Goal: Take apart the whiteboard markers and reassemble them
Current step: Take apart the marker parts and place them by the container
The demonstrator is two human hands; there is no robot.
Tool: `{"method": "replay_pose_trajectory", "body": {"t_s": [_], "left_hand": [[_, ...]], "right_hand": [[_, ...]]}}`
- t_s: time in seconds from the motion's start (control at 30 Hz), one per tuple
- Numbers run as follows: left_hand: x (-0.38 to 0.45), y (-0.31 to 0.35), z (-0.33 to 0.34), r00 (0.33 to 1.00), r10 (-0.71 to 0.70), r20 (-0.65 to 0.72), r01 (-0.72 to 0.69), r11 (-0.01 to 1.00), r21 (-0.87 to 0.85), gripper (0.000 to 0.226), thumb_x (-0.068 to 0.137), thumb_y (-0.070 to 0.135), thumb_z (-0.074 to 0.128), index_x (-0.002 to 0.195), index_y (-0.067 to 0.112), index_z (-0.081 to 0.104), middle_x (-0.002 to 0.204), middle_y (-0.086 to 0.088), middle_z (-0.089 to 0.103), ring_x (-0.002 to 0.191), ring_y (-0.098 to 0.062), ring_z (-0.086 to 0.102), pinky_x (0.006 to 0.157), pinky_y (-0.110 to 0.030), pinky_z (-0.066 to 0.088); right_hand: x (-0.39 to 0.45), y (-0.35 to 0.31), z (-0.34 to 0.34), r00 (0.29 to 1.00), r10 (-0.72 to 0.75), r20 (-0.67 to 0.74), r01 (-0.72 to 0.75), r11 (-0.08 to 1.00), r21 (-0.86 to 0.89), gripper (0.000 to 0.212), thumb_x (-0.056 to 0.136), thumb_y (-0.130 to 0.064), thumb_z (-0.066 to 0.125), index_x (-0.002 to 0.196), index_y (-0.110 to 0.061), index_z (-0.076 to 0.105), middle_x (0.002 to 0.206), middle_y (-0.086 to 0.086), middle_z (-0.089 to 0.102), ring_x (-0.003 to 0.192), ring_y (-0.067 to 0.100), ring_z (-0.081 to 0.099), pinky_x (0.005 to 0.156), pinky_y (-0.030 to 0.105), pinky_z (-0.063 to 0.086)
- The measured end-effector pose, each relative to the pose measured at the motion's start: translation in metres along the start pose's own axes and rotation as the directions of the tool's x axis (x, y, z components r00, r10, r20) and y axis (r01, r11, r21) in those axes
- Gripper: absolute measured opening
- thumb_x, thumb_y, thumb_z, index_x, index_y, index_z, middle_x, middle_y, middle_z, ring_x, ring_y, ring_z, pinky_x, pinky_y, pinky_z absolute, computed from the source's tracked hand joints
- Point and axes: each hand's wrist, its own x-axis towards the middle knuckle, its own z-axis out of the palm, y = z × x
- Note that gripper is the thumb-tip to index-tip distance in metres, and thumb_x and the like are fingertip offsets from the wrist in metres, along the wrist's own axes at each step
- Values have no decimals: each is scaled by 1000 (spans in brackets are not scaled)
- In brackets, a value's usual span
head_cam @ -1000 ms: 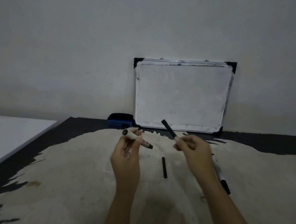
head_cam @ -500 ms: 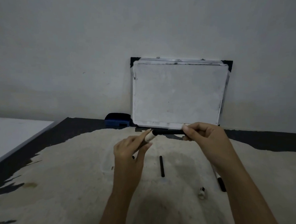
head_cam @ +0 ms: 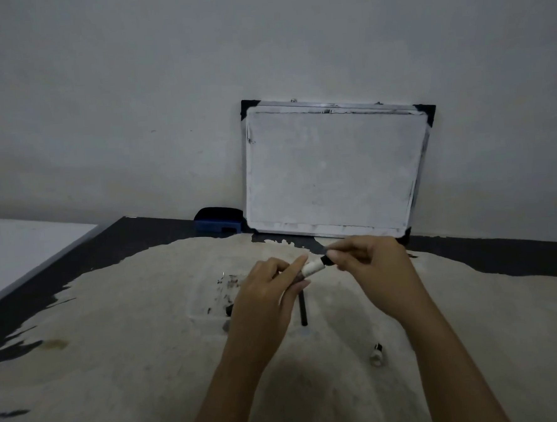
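Note:
My left hand (head_cam: 269, 296) grips a white marker barrel (head_cam: 312, 268), its open end pointing up and to the right. My right hand (head_cam: 372, 267) pinches a black ink stick (head_cam: 326, 260) that is mostly inside the barrel, with only a short black stub showing between the two hands. Another black ink stick (head_cam: 303, 308) lies on the worn tabletop (head_cam: 131, 334) just below my hands. A small white and black marker end piece (head_cam: 376, 353) lies to the right, near my right forearm. A small dark piece (head_cam: 228, 309) sits by my left hand.
A small whiteboard (head_cam: 333, 171) leans on the wall behind my hands. A blue eraser (head_cam: 218, 221) sits at its left foot. A white surface (head_cam: 18, 246) adjoins the table at the far left. Ink smudges (head_cam: 227, 280) mark the tabletop.
The hands came together and the black ink stick in my right hand slid into the barrel held by my left hand. It now sits much deeper than half a second ago.

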Motion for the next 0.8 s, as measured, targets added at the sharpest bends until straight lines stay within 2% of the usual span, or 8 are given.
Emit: {"method": "replay_pose_trajectory", "body": {"t_s": [0.07, 0.13, 0.2, 0.3, 0.37, 0.5, 0.7, 0.8], "left_hand": [[-1, 2, 2, 1000, 10, 7, -10, 1000, 7, 40, 84, 31, 47, 115, 10, 59, 78, -5, 64, 76, -7, 42, 77, -22, 37], [-2, 3, 3, 1000, 3, 28, -4, 1000, 18, 41, 84, 33, 46, 115, 10, 59, 78, -4, 65, 76, -7, 42, 77, -21, 37], [-2, 3, 3, 998, -19, 62, 18, 1000, 20, 42, 85, 35, 43, 117, 12, 58, 79, -2, 65, 76, -6, 43, 72, -18, 40], [-3, 5, 3, 994, -45, 104, 45, 999, 6, 43, 86, 35, 41, 121, 14, 55, 82, 1, 64, 78, -4, 43, 65, -12, 40], [-4, 5, 3, 992, -44, 120, 45, 999, -4, 44, 86, 36, 40, 122, 15, 54, 82, 2, 63, 78, -4, 42, 66, -12, 38], [-5, 4, 6, 988, -39, 147, 43, 999, -23, 45, 87, 36, 41, 124, 15, 53, 81, 2, 61, 76, -6, 42, 68, -18, 40], [-5, 6, 5, 984, -41, 173, 48, 998, -35, 44, 87, 36, 40, 124, 15, 53, 80, 2, 60, 73, -3, 44, 60, -16, 40], [-6, 5, 5, 983, -43, 181, 49, 999, -24, 45, 87, 36, 41, 123, 14, 53, 80, 2, 61, 72, -4, 46, 61, -16, 40]], "right_hand": [[0, 2, 2, 999, -1, 43, 2, 1000, -26, 13, 83, -21, 66, 91, -19, 77, 64, -15, 65, 59, -9, 58, 58, 4, 42], [0, 5, 1, 995, 5, 95, 1, 998, -60, 15, 84, -25, 65, 94, -22, 76, 65, -1, 69, 55, -1, 55, 53, 6, 38], [0, 7, -4, 982, 54, 180, -43, 997, -63, 20, 87, -29, 61, 102, -27, 73, 80, 9, 73, 67, 13, 63, 64, 20, 46], [1, 16, -16, 940, 181, 289, -125, 972, -200, 25, 86, -32, 62, 108, -25, 70, 94, -1, 72, 80, 8, 64, 78, 29, 52], [-1, 24, -22, 893, 321, 317, -197, 909, -367, 19, 83, -30, 66, 95, -16, 71, 88, 3, 71, 74, 12, 63, 73, 31, 55], [-7, 38, -20, 714, 590, 378, -322, 756, -570, 24, 78, -26, 74, 69, -10, 60, 65, 5, 65, 53, 15, 61, 57, 28, 56], [-10, 39, -11, 547, 681, 487, -339, 712, -615, 29, 82, -20, 69, 62, -10, 51, 61, 4, 61, 40, 8, 57, 52, 21, 49], [-11, 40, -11, 547, 666, 507, -362, 734, -574, 17, 80, -5, 67, 69, -6, 54, 71, 12, 67, 48, 14, 62, 57, 26, 55]]}}
